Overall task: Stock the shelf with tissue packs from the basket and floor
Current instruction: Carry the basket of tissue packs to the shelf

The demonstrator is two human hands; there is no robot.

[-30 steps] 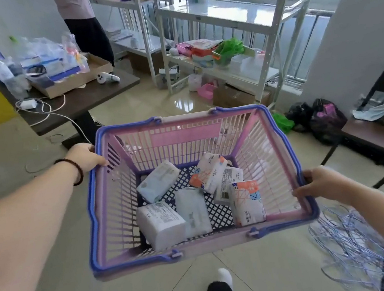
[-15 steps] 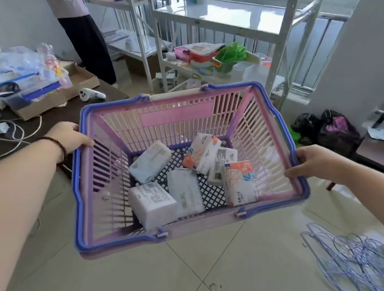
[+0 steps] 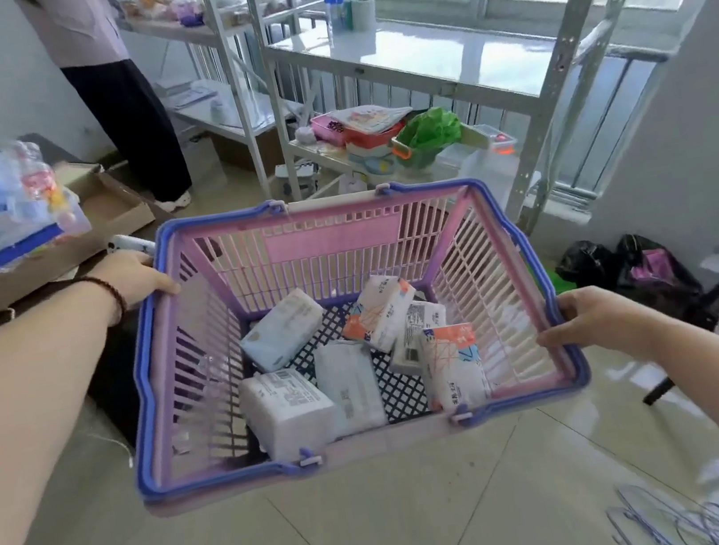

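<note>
Fingers (image 3: 565, 335) of right hand (image 3: 598, 320) and left hand (image 3: 139, 277) curl over the basket (image 3: 214, 434) rims, carrying it off the floor. Six tissue packs (image 3: 291, 406) loose inside. Shelf (image 3: 432, 51) ahead, nothing stocked yet. Risk: tilt slides packs, or basket clips desk (image 3: 3, 306) at left.

- Left hand (image 3: 139, 277) and right hand (image 3: 588, 317) grip opposite rims of a pink basket (image 3: 334, 241) held above the tiled floor (image 3: 431, 518).
- Six tissue packs (image 3: 279, 328) lie loose inside.
- A metal shelf (image 3: 423, 52) stands beyond; a second person (image 3: 121, 97) beside another.
</note>
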